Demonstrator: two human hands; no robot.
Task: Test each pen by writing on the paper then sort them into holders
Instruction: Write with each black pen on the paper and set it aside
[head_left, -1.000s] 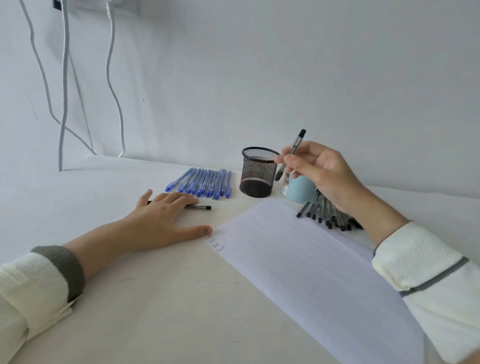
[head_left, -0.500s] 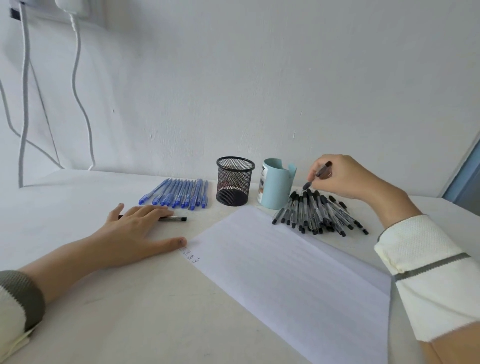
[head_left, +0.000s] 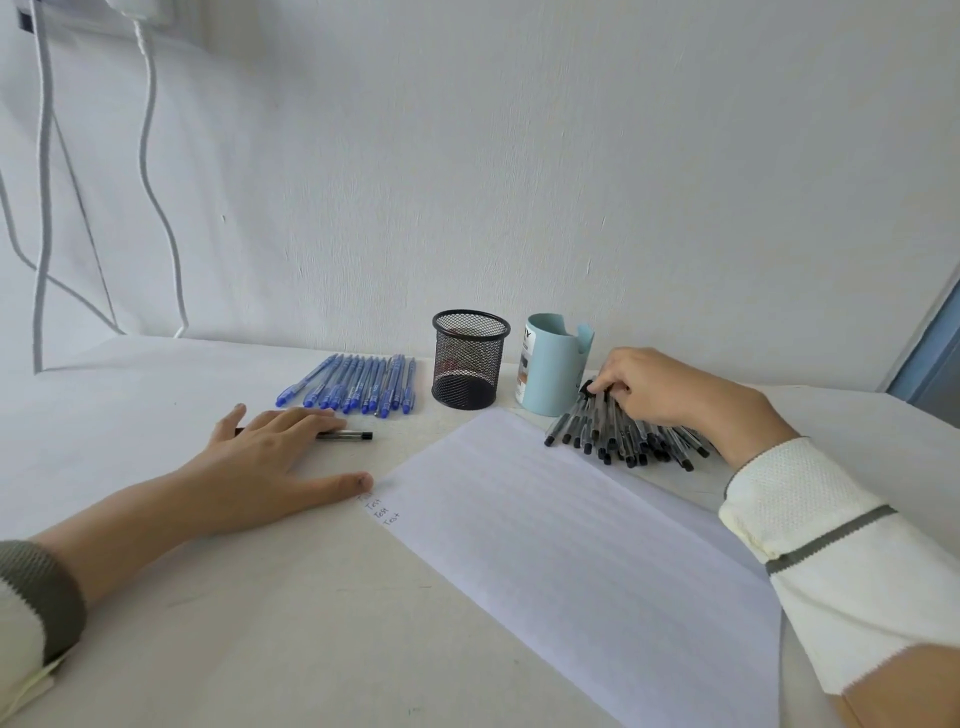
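Head view: left of the paper (head_left: 571, 530), the left hand (head_left: 265, 457) lies flat and relaxed over a lone pen (head_left: 353, 435). Past the paper's far right edge, the right hand (head_left: 654, 384) curls onto the black pens (head_left: 613, 439), which fan towards the paper; whether it is pinching one, I cannot tell.

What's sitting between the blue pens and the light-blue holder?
Only the black mesh cup, standing upright. The head view shows it apart from the blue pens on one side and close beside the light-blue holder on the other.
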